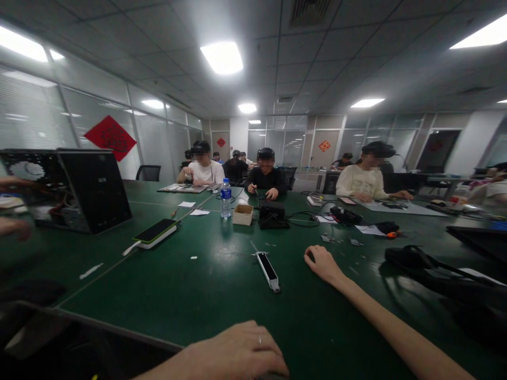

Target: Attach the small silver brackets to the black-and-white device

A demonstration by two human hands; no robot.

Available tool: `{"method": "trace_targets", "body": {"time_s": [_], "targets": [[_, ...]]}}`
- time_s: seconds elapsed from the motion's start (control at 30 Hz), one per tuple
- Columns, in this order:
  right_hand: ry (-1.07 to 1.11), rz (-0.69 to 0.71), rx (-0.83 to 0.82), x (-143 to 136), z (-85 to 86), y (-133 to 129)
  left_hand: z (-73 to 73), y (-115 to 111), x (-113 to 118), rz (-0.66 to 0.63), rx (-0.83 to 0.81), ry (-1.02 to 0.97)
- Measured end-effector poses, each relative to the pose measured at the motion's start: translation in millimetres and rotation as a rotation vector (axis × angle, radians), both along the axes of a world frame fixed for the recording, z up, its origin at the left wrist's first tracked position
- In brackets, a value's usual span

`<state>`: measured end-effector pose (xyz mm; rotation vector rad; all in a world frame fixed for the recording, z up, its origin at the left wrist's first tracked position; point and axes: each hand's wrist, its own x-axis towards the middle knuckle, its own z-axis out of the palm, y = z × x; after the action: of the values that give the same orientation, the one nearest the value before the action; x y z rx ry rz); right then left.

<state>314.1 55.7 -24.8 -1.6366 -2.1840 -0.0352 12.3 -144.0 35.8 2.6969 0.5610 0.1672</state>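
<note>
My right hand [322, 263] rests on the green table with its fingers bent round towards the thumb in a small loop. Whatever lies between those fingertips, if anything, is too small to make out. Close to the bottom edge is my left hand [245, 348], wearing a ring, its back turned up and its fingers curled down. Its fingertips and anything under them are mostly hidden. Between and beyond both hands lies a slim white device with a black face [268, 272], apart from either one. Small metal parts [330, 239] are scattered past my right hand.
A black computer case [93, 190] stands open-sided at left, a co-worker's hands beside it. A white-and-green device [156, 232], water bottle [225, 199], cardboard box [243, 215] and black stand [273, 214] sit further off. Black straps [420, 266] lie at right. Several people work across the table.
</note>
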Motion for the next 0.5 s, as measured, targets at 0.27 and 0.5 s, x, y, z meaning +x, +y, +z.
{"method": "trace_targets", "body": {"time_s": [0.27,0.5], "targets": [[-0.013,-0.065,-0.085,1.0,-4.8,3.3,34.6,41.5,-18.0,0.260,0.011,-0.040],[-0.015,-0.068,-0.110,-3.3,1.2,-2.2,38.7,137.1,-23.4,0.428,0.109,-0.005]]}}
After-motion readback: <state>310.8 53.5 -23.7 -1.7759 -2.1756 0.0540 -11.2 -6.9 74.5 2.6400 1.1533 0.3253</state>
